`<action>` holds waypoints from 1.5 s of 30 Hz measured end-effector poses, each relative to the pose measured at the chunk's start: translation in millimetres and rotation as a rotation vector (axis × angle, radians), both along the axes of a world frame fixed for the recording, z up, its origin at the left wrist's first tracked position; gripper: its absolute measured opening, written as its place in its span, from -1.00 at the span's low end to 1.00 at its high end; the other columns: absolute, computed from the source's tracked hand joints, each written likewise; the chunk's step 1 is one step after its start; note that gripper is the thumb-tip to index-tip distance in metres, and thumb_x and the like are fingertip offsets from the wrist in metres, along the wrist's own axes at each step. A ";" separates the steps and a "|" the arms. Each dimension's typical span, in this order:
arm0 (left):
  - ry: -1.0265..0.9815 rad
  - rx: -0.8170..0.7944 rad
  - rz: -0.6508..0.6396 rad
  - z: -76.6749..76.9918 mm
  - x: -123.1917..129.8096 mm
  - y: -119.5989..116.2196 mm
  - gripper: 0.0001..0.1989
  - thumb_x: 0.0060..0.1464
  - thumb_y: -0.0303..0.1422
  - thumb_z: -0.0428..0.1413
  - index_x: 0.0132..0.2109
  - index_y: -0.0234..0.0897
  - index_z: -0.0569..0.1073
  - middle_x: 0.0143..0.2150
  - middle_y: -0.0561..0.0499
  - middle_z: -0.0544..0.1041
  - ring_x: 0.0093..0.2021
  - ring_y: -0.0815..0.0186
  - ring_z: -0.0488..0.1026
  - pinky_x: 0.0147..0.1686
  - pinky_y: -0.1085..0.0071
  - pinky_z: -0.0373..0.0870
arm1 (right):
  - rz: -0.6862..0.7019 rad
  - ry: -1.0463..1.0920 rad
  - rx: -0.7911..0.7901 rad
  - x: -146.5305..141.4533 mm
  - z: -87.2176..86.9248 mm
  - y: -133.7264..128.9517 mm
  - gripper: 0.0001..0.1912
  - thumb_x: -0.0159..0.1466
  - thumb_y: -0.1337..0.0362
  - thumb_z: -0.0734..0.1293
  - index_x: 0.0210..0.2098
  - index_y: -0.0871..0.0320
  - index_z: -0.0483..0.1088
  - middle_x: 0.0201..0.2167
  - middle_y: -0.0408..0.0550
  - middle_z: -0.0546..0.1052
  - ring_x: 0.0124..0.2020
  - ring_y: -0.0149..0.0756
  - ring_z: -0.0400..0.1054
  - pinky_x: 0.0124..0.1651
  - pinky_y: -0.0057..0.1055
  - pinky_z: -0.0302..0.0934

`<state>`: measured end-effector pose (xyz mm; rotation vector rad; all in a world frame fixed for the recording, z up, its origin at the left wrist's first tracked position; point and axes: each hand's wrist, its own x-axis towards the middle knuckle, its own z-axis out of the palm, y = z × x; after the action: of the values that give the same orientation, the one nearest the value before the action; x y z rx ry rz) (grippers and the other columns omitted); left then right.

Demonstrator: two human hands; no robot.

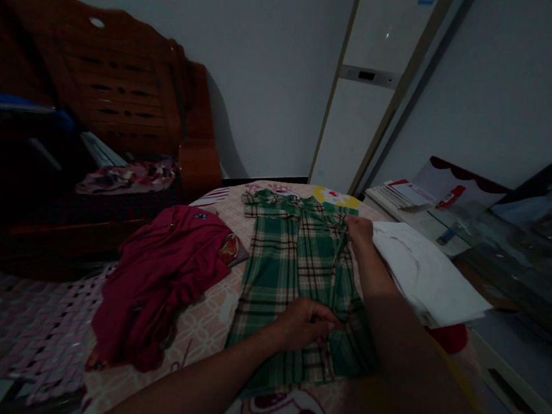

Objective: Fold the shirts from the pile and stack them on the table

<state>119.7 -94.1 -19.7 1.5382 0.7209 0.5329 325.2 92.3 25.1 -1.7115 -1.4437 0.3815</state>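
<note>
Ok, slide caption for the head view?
Right hand at the far end of a green plaid garment, left hand closer in, maroon clothing lying to the left.

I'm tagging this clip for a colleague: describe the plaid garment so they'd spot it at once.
Find the patterned table cover. Between the crimson clothes on the left and the white item on the right lies the plaid garment. Unlike both, it is green, crossed by dark and pale lines.
</note>
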 end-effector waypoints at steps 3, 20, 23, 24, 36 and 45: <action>-0.046 -0.039 0.015 2.4 0.5 -2.4 -0.66 0.12 -0.21 0.10 -0.13 -0.38 0.60 -0.50 0.00 0.51 -0.50 0.36 0.46 -0.52 0.53 0.30 | -0.027 -0.020 -0.023 -20.1 15.9 15.5 -0.73 0.21 0.24 0.25 -0.32 0.27 0.54 -0.35 0.05 0.60 -0.21 -0.12 0.47 -0.10 -0.29 0.29; -0.016 -0.207 0.166 3.3 2.0 -5.3 -0.79 -0.03 -0.25 0.17 -0.46 -0.30 0.40 -0.64 0.10 0.40 -0.61 0.33 0.43 -0.61 0.44 0.36 | 0.250 0.438 -0.086 -49.6 9.3 7.7 -0.76 0.28 0.22 0.26 -0.20 0.24 0.48 -0.23 0.02 0.59 -0.34 -0.40 0.47 -0.33 -0.50 0.35; -0.010 -0.235 0.167 5.5 2.1 -5.1 -0.80 -0.06 -0.26 0.19 -0.46 -0.28 0.38 -0.65 0.12 0.40 -0.60 0.32 0.45 -0.60 0.43 0.38 | 0.129 0.405 -0.118 -20.0 4.3 -12.5 -0.81 0.24 0.29 0.28 -0.27 0.27 0.48 -0.40 0.00 0.58 -0.51 -0.44 0.40 -0.45 -0.53 0.29; -0.004 -0.236 0.168 6.2 2.1 -4.7 -0.80 -0.07 -0.27 0.20 -0.47 -0.28 0.38 -0.66 0.12 0.40 -0.60 0.32 0.46 -0.59 0.44 0.38 | 0.095 0.353 -0.156 -11.1 1.4 -20.5 -0.81 0.24 0.29 0.27 -0.27 0.27 0.48 -0.45 -0.02 0.57 -0.55 -0.45 0.38 -0.48 -0.53 0.27; -0.008 -0.189 0.129 2.3 -0.5 -1.4 -0.90 -0.15 -0.41 0.20 -0.42 -0.31 0.42 -0.62 0.12 0.44 -0.59 0.36 0.47 -0.59 0.50 0.36 | 0.243 -0.452 -0.373 24.9 -5.2 -128.6 -0.61 0.20 0.18 0.37 -0.71 0.15 0.32 -0.70 -0.10 0.40 -0.59 -0.39 0.28 -0.48 -0.45 0.06; 0.010 -0.149 0.106 4.3 -1.2 -1.0 -0.95 -0.11 -0.43 0.16 -0.42 -0.30 0.43 -0.64 0.12 0.46 -0.62 0.36 0.46 -0.60 0.50 0.35 | 0.130 -0.509 -0.345 30.6 -19.9 -153.5 -0.77 0.15 0.26 0.38 -0.61 0.17 0.40 -0.55 -0.02 0.52 -0.46 -0.29 0.39 -0.39 -0.42 0.12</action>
<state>118.6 -95.1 -15.5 1.3700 0.8349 0.5388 355.8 -61.2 5.3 -2.0991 -1.9494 0.2867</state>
